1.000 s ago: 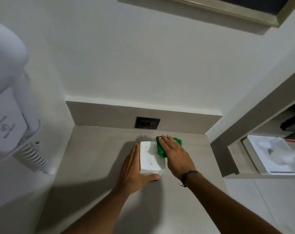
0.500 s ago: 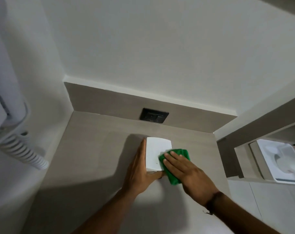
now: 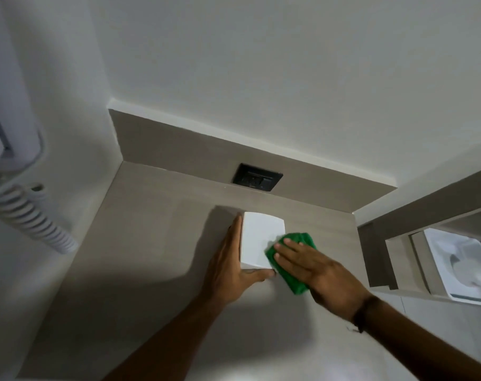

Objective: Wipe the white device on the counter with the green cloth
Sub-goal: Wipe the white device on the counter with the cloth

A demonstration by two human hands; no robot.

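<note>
Wiping is under way at centre frame — left hand flat against the white device on the counter, right hand pressing the green cloth open-palmed on its right side — next likely a firm stroke across.

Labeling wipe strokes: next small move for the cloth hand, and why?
Probably sweep the right hand and green cloth leftward across the white device: the cloth covers only its right edge, most of the top is bare, and the left hand braces it.
</note>
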